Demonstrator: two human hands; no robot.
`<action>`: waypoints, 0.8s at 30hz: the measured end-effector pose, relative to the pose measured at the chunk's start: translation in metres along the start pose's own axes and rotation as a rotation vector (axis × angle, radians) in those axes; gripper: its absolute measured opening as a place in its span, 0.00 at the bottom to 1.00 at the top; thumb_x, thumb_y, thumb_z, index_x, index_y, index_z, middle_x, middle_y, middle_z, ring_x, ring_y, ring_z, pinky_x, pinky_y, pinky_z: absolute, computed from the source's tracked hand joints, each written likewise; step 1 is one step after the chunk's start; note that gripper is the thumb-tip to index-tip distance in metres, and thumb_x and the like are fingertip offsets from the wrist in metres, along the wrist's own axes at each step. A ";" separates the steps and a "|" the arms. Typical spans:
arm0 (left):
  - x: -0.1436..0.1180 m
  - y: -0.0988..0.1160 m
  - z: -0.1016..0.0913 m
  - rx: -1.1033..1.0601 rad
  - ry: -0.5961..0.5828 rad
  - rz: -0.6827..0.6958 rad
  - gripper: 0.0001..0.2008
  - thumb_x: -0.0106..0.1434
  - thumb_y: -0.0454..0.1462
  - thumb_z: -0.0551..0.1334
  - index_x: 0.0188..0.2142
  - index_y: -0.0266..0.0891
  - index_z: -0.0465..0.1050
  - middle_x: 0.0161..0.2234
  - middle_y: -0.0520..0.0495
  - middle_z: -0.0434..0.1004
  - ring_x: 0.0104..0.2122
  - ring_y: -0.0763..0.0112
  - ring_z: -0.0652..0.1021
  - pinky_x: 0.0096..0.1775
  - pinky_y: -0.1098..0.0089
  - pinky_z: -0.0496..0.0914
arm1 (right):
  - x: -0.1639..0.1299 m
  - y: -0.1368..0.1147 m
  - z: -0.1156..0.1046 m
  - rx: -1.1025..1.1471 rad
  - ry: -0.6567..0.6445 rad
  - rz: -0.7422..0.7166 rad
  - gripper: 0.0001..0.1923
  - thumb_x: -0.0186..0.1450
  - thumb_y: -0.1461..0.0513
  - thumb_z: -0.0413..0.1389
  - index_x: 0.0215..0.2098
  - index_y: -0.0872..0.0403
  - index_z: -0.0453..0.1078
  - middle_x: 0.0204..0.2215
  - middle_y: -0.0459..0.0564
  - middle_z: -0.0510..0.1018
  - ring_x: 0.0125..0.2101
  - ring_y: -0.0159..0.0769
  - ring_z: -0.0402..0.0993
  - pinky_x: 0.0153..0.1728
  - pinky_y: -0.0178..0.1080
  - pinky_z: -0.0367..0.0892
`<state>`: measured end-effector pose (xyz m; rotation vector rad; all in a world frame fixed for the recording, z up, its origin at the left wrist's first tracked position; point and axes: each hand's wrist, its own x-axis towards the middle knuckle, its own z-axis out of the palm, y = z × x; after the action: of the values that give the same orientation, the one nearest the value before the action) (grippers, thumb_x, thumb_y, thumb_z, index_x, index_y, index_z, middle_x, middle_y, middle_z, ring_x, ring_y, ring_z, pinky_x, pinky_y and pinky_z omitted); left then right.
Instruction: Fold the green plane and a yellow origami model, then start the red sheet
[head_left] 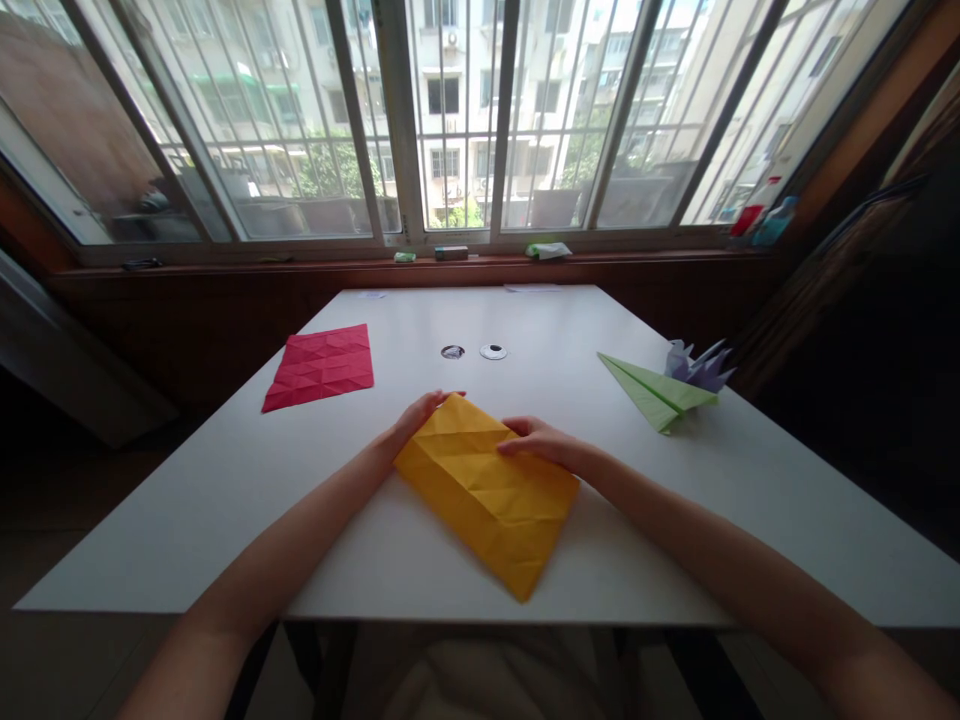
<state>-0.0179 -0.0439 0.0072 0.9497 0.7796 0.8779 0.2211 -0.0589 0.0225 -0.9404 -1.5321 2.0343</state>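
One creased, four-sided yellow paper sheet (480, 485), held over the near half of the white tabletop (225, 520); edge pinched by right hand (541, 440); fingers of left hand (421, 412) mostly hidden, grip undeterminable. Creases made; shaping apparently unfinished. Alongside: one creased red paper sheet (324, 365), one green folded-paper dart (652, 390), one spiky lilac paper figure (697, 364).

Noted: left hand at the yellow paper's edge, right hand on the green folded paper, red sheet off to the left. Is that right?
Not the right hand: the head view shows it on the yellow paper, apart from the green folded paper. The rest holds.
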 end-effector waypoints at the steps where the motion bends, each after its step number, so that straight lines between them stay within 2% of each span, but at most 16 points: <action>1: 0.002 0.001 -0.003 -0.031 0.013 0.028 0.31 0.56 0.56 0.56 0.51 0.37 0.66 0.38 0.42 0.78 0.38 0.59 0.78 0.42 0.61 0.70 | 0.002 0.002 0.001 0.025 0.057 -0.044 0.18 0.51 0.61 0.63 0.40 0.56 0.71 0.33 0.50 0.79 0.31 0.38 0.77 0.32 0.38 0.72; 4: 0.007 0.002 -0.012 -0.137 0.081 0.157 0.40 0.52 0.65 0.48 0.46 0.33 0.70 0.40 0.37 0.77 0.42 0.56 0.77 0.44 0.62 0.70 | 0.010 0.007 -0.005 0.087 0.246 -0.191 0.15 0.54 0.60 0.60 0.39 0.52 0.68 0.34 0.46 0.79 0.31 0.35 0.76 0.33 0.36 0.72; 7: 0.011 0.000 -0.013 -0.081 0.181 0.217 0.35 0.50 0.63 0.55 0.40 0.34 0.73 0.40 0.38 0.78 0.40 0.59 0.78 0.41 0.64 0.71 | 0.014 0.012 -0.011 0.106 0.354 -0.294 0.15 0.52 0.59 0.60 0.38 0.51 0.68 0.35 0.44 0.79 0.30 0.34 0.76 0.31 0.35 0.71; 10: 0.014 -0.009 -0.005 -0.018 0.265 0.249 0.26 0.46 0.50 0.69 0.39 0.35 0.73 0.39 0.41 0.79 0.38 0.62 0.78 0.41 0.66 0.71 | 0.014 0.013 -0.009 0.077 0.309 -0.310 0.18 0.48 0.60 0.64 0.37 0.54 0.70 0.34 0.47 0.79 0.31 0.38 0.76 0.30 0.36 0.70; 12: 0.015 -0.014 0.001 0.000 0.308 0.284 0.23 0.44 0.45 0.71 0.38 0.35 0.74 0.39 0.44 0.79 0.38 0.64 0.78 0.42 0.67 0.70 | 0.013 0.012 -0.006 0.058 0.264 -0.297 0.18 0.47 0.59 0.65 0.36 0.56 0.71 0.33 0.50 0.79 0.31 0.40 0.76 0.30 0.38 0.70; 17: 0.009 -0.017 0.011 0.057 0.338 0.281 0.21 0.41 0.42 0.72 0.34 0.34 0.76 0.34 0.45 0.80 0.34 0.64 0.78 0.41 0.65 0.70 | 0.016 0.011 -0.006 0.065 0.317 -0.335 0.14 0.54 0.55 0.61 0.35 0.55 0.71 0.34 0.49 0.79 0.31 0.35 0.76 0.32 0.36 0.70; 24: 0.008 -0.015 0.012 0.109 0.317 0.254 0.20 0.41 0.42 0.72 0.33 0.34 0.77 0.34 0.44 0.80 0.33 0.64 0.78 0.39 0.66 0.71 | 0.023 0.016 -0.013 0.062 0.355 -0.377 0.17 0.48 0.59 0.64 0.37 0.55 0.72 0.36 0.49 0.80 0.34 0.37 0.76 0.38 0.39 0.70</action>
<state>-0.0001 -0.0454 -0.0032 1.0333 0.9986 1.2373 0.2160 -0.0393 -0.0006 -0.8571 -1.3270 1.5488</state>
